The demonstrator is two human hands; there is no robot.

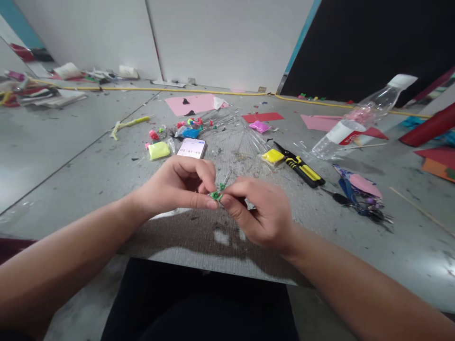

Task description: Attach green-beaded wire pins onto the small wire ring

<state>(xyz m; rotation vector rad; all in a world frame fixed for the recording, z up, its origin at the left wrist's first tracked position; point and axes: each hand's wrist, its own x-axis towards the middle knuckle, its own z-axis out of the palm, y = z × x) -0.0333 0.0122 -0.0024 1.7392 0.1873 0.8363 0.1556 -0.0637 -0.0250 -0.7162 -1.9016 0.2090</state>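
We are showing two bare forearms, left hand point(177, 187), right hand point(261, 213), no sleeves, wearing dark trousers.

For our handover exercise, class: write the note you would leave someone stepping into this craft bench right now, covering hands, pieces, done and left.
Left hand and right hand: both pinch one small green piece between fingertips, above the grey board.
Nearby: phone showing a timer, yellow clay packets, black-yellow tool, lying bottle.
Done: green piece partly shaped.
Left: seemingly more shaping; the packets lie untouched.
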